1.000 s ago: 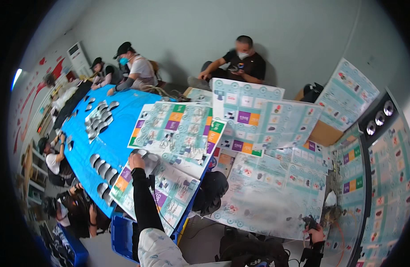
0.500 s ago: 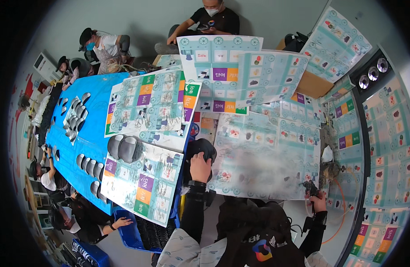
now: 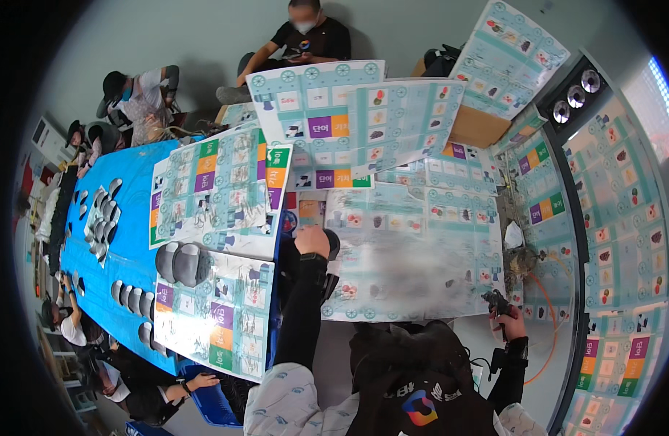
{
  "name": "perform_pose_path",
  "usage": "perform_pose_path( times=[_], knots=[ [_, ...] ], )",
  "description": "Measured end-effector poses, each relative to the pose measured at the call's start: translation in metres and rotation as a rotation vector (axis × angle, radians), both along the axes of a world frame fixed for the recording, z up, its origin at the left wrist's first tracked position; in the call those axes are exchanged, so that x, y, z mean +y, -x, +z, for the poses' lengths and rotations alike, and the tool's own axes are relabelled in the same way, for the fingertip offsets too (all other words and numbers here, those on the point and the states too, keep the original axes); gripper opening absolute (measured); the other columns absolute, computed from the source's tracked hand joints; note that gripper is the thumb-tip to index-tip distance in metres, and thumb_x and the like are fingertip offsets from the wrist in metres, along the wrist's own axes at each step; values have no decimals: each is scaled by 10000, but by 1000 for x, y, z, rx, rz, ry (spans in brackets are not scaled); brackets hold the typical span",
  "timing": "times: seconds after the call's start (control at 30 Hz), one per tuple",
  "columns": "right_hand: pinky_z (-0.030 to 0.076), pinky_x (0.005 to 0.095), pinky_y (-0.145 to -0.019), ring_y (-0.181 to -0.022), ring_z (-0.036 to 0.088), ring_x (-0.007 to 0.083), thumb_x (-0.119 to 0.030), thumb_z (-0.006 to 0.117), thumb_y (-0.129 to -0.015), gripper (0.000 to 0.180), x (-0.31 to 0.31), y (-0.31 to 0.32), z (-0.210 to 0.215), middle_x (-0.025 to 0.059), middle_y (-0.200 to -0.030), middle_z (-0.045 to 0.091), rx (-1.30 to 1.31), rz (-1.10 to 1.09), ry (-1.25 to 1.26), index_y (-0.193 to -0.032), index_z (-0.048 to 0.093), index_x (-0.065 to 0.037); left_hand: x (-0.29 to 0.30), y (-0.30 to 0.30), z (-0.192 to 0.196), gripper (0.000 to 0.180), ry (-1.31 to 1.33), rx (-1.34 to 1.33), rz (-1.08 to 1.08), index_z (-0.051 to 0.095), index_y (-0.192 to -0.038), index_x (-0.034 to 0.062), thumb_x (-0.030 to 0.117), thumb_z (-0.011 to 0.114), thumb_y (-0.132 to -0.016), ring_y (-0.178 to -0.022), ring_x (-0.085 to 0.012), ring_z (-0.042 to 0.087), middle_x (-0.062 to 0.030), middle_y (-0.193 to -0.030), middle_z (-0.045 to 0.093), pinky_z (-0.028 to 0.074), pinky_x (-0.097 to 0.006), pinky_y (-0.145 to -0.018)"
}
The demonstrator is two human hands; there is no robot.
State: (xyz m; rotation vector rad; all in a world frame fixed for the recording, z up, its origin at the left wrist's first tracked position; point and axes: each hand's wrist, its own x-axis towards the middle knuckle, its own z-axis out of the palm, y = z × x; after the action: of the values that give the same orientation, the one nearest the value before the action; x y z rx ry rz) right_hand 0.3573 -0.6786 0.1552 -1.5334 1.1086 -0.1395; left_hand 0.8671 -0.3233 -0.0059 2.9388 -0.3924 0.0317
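The black spray gun (image 3: 499, 301) is in your right hand (image 3: 510, 325), fingers wrapped around it, near the lower right corner of a printed board (image 3: 378, 309). Your left hand (image 3: 312, 240) is at the dark curved piece (image 3: 334, 248); I can't tell how its fingers stand. Farther left, grey curved cups (image 3: 182, 264) overlap on a patterned sheet (image 3: 244, 309).

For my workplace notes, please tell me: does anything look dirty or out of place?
Yes: a grey, cloudy patch hides some print on the large sheet, left of the dark tool in the right hand. Whether stain or mist, I cannot tell.
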Motion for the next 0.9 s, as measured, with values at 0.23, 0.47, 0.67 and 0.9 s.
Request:
perform_pose_path(
  times=[0.23,0.47,0.67,0.9],
  knots=[
    [615,359,-586,-884,709,218,-2,628,-762,529,-37,31,-25,116,-1021,717,16,-65,-30,-1283,564,69,-1,77,67,222,676,94,-25,592,-1041,10,121,710,-888,-733,-373,680,-168,-926,677,551,-433,-661],
    [608,333,-559,-884,717,199,-61,678,-836,532,-71,39,-63,118,-1057,720,108,105,22,-1343,547,33,-65,182,18,332,847,465,-148,672,-1070,-23,174,717,-807,-816,-289,723,-179,-916,728,556,-381,-728],
    [561,322,-516,-741,691,173,-125,732,-775,485,-107,34,-68,93,-959,728,157,130,-87,-1229,642,21,-169,267,-29,374,784,687,-213,677,-1053,-27,242,699,-794,-887,-389,705,-218,-951,732,561,-457,-801],
    [547,302,-514,-739,684,146,-138,640,-800,336,-165,41,-91,54,-904,739,182,208,-164,-1109,682,-11,-310,325,-58,440,456,677,-325,660,-1092,-34,276,681,-780,-887,-460,686,-273,-928,717,563,-537,-803]
  ],
)
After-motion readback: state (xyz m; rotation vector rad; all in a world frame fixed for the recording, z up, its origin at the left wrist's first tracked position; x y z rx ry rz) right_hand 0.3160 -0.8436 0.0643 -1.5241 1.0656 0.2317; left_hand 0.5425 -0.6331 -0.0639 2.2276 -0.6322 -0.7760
